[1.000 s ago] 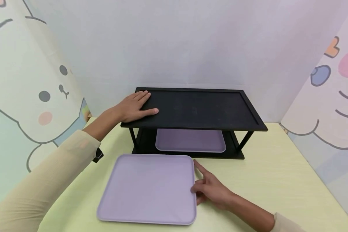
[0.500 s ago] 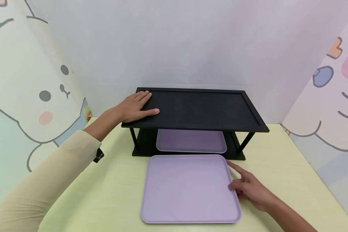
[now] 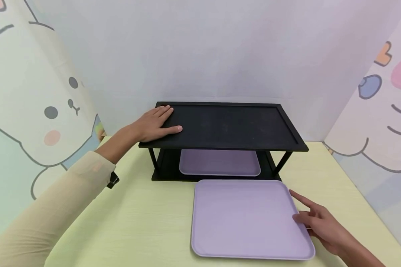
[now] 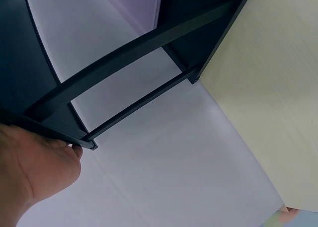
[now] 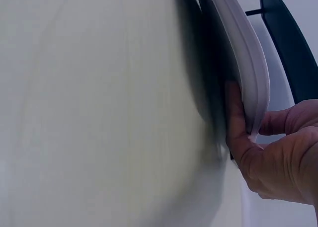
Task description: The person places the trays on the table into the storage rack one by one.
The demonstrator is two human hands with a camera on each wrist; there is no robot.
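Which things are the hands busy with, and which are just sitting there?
In use:
- right hand grips the edge of the purple tray on the table
- left hand lies flat on the black shelf

Just there:
- second purple tray on the lower shelf
- yellow table
- cartoon walls

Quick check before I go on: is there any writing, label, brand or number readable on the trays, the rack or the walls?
None: no text, number or brand can be read in any view.
Purple tray, second tray and black rack: plain surfaces.
Side walls: cartoon drawings only, no lettering.
Small dark object by the left sleeve: too small to tell.
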